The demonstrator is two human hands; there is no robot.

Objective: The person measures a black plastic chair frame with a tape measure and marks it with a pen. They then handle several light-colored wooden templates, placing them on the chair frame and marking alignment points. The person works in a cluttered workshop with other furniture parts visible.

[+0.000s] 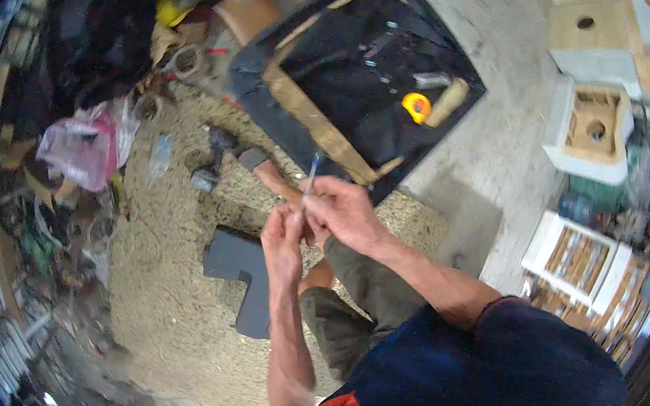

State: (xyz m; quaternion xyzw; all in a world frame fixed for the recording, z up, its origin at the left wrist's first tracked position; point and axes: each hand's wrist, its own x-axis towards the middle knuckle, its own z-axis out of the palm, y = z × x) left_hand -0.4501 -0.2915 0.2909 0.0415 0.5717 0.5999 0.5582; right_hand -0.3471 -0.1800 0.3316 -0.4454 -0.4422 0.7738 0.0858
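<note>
My right hand (349,214) is closed round a thin rod (313,171) with a bluish upper end, too blurred to name more exactly. Just below and left of it, my left hand (283,239) has its fingers pinched together, close against the right fingertips. Anything between the left fingers is too small to make out. Beyond both hands lies a square black fabric-covered frame (328,131) with wooden strips along its inner edges. On its black cloth rest a yellow-orange tape measure (416,108), a wooden block (448,103), a small metallic piece (431,80) and several little bits.
Under my hands, a speckled foam-like slab (162,262) carries a dark grey angled panel (255,277). My legs stretch across it. To the left are a pink-and-white plastic bag (82,152) and clutter. Light-coloured boxy pieces (596,131) and a white frame (575,258) stand at right.
</note>
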